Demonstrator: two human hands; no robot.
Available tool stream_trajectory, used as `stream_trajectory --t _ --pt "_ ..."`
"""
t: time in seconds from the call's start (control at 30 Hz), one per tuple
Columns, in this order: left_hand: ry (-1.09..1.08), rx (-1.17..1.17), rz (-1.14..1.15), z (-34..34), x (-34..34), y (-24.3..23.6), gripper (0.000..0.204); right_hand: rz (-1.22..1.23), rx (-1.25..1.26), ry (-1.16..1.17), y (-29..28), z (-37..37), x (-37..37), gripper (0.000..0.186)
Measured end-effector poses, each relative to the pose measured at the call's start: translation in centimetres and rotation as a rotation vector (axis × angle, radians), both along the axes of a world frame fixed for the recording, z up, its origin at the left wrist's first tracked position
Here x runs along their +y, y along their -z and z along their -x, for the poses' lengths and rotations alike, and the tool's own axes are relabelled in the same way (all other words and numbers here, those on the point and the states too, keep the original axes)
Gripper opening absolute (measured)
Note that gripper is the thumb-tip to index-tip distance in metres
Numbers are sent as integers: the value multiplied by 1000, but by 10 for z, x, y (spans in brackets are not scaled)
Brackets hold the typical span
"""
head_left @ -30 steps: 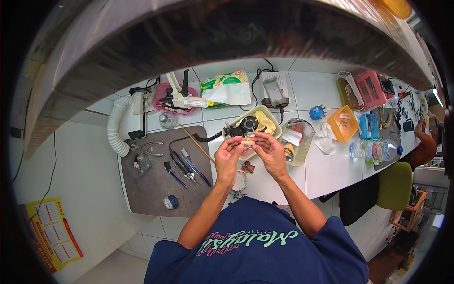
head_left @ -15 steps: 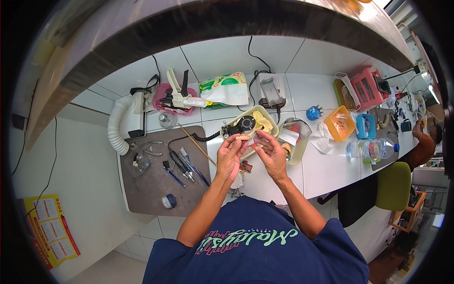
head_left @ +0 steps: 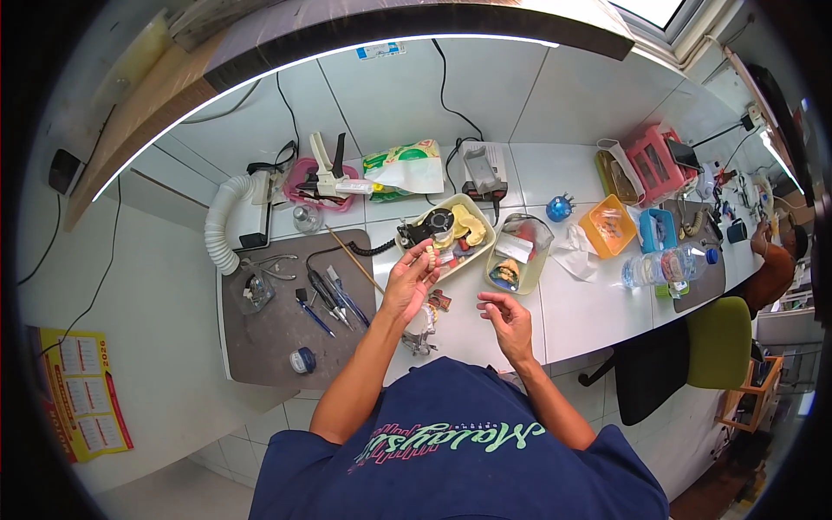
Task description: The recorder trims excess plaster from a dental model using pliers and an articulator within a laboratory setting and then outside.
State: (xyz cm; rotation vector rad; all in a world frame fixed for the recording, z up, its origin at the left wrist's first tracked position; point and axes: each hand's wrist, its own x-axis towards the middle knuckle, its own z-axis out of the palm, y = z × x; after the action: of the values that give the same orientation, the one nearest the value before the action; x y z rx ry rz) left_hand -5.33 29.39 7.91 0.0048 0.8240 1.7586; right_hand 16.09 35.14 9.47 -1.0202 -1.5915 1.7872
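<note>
My left hand (head_left: pixel 411 284) is closed, pinching a small curved row of denture teeth (head_left: pixel 432 255) upright between thumb and fingertips, above the near edge of a cream tray (head_left: pixel 487 241). In that tray lie yellowish dental casts (head_left: pixel 469 227) and a round black device (head_left: pixel 439 223). Apart from it, my right hand (head_left: pixel 509 325) hovers over the white worktop with its fingers loosely bent and apart; nothing shows in them. Below my left hand stands a white cast on a metal articulator (head_left: pixel 419 326), partly hidden by my forearm. Beside it is a reddish-brown piece (head_left: pixel 440 300).
A second tray (head_left: pixel 530 276) holds a cast and packets. On the left, a grey mat (head_left: pixel 251 338) carries handpieces, pliers and a small jar (head_left: pixel 302 360). Rightward are an orange basket (head_left: pixel 609 227), a blue basket (head_left: pixel 659 231) and a water bottle (head_left: pixel 667 266). A person (head_left: pixel 774 269) sits far right.
My hands have parted. The right one has drawn back toward me and loosened its fingers, while the left keeps the denture teeth, now turned upright. The view has tilted up a little.
</note>
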Motion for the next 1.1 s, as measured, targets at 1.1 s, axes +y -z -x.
stream_trajectory --t 1.1 --pt "-19 667 306 -38 -25 3 18 60 -113 -169 16 59 11 21"
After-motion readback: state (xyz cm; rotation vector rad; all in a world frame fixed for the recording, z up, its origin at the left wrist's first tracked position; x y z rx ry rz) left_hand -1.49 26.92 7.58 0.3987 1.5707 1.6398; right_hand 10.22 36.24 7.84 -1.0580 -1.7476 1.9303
